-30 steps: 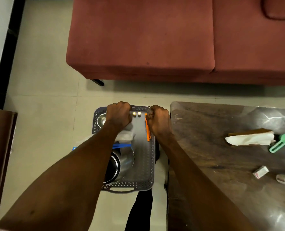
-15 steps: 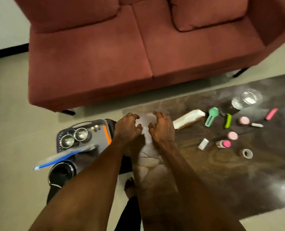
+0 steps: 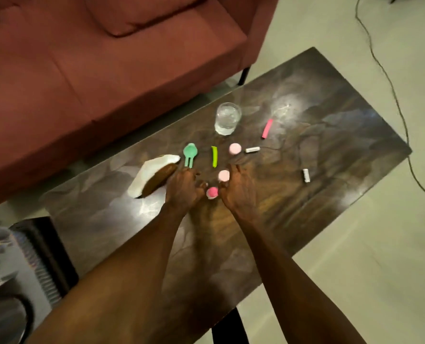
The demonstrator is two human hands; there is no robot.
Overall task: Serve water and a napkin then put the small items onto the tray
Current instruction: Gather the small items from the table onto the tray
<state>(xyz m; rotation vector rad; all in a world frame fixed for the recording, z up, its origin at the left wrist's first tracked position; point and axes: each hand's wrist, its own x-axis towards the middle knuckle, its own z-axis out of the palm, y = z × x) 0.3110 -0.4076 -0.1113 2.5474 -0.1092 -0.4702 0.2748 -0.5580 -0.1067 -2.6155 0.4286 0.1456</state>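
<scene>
Water glass upright, white napkin flat, small items scattered on dark table

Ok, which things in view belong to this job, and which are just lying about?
Job:
glass of water
napkin
green scoop
green stick
pink stick
pink caps
white tubes
tray
left hand
right hand

Lying about:
sofa
floor cable

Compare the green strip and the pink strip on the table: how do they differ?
The green strip lies near the middle, close to the hands; the pink strip lies farther right, beyond the glass of water. The green one runs nearly straight up the picture; the pink one slants. Both are small, slim and flat on the table.
</scene>
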